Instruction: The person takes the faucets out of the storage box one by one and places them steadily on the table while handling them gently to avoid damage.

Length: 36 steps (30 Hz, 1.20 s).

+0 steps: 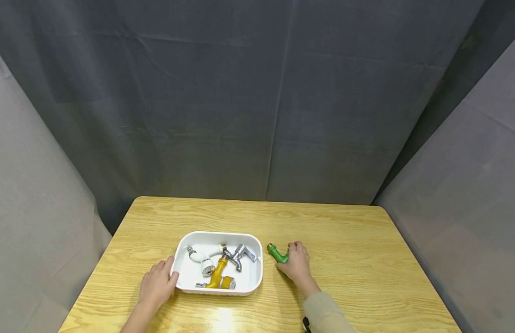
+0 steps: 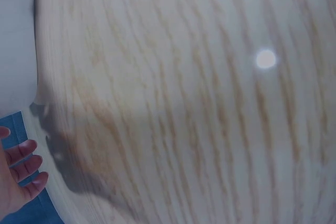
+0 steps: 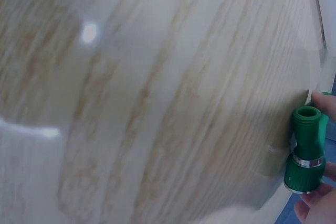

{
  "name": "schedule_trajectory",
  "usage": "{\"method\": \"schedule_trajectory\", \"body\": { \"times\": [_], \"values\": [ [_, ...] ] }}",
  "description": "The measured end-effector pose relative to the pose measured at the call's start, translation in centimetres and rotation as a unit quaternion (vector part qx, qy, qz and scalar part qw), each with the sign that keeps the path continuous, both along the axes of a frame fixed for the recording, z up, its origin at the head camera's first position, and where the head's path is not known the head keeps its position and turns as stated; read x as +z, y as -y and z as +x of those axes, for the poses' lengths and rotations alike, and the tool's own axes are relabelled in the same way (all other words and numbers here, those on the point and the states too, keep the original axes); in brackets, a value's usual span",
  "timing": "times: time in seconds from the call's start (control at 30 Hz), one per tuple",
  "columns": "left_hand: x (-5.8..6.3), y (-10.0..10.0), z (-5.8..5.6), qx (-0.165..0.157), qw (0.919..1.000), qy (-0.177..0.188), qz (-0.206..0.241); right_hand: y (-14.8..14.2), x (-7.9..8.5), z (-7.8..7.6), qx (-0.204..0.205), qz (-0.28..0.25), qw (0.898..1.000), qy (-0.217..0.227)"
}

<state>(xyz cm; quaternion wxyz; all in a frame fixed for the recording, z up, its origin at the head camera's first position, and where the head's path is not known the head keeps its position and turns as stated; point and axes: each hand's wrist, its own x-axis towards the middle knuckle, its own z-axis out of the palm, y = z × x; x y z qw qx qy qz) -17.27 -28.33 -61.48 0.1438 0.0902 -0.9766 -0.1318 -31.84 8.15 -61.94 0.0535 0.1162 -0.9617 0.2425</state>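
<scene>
My right hand [image 1: 296,263] grips a green tap [image 1: 277,254] just right of the tray, its fingers over the body and the spout end sticking out toward the left. In the right wrist view the green tap [image 3: 306,150] shows an open round end and a silver ring, with fingertips behind and below it. A white tray [image 1: 215,292] holds a yellow tap [image 1: 217,273], a chrome tap [image 1: 239,254] and a white tap [image 1: 201,256]. Beside the tray's left end is my left hand [image 1: 156,284], fingers relaxed and fingertips right at the rim.
The wooden table [image 1: 344,249] extends to both sides of the tray. Behind it hangs a dark grey curtain [image 1: 199,115], with pale cloth panels [image 1: 461,194] at the sides. Light glares off the tabletop near the front.
</scene>
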Motion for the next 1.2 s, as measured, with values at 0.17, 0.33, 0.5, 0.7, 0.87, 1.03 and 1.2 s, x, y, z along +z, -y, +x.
{"method": "schedule_trajectory", "body": {
  "times": [0.17, 0.33, 0.5, 0.7, 0.87, 1.03, 1.2],
  "values": [
    [0.1, 0.0, 0.1, -0.001, 1.0000, 0.002, 0.000, 0.0, 0.8, -0.1, 0.005, 0.017, 1.000, -0.016],
    [0.1, 0.0, 0.1, -0.002, 1.0000, -0.006, -0.003, 0.6, 2.4, -0.2, 0.019, -0.007, 0.998, -0.056],
    [0.0, 0.0, 0.1, -0.002, 1.0000, -0.008, -0.001, 1.6, 4.2, -0.1, 0.032, -0.008, 0.995, -0.091],
    [0.0, 0.0, 0.0, 0.000, 1.0000, 0.001, 0.002, 3.0, 6.0, 0.7, 0.052, 0.001, 0.990, -0.131],
    [0.0, 0.0, 0.0, 0.001, 1.0000, 0.005, 0.004, 4.3, 6.8, 1.1, 0.072, 0.004, 0.987, -0.143],
    [0.0, 0.0, 0.0, 0.000, 1.0000, 0.006, 0.004, 5.4, 6.9, 1.6, 0.094, 0.008, 0.985, -0.147],
    [0.0, 0.0, 0.0, -0.001, 1.0000, 0.005, 0.001, 6.6, 6.8, 2.2, 0.112, 0.018, 0.983, -0.147]
  ]
}}
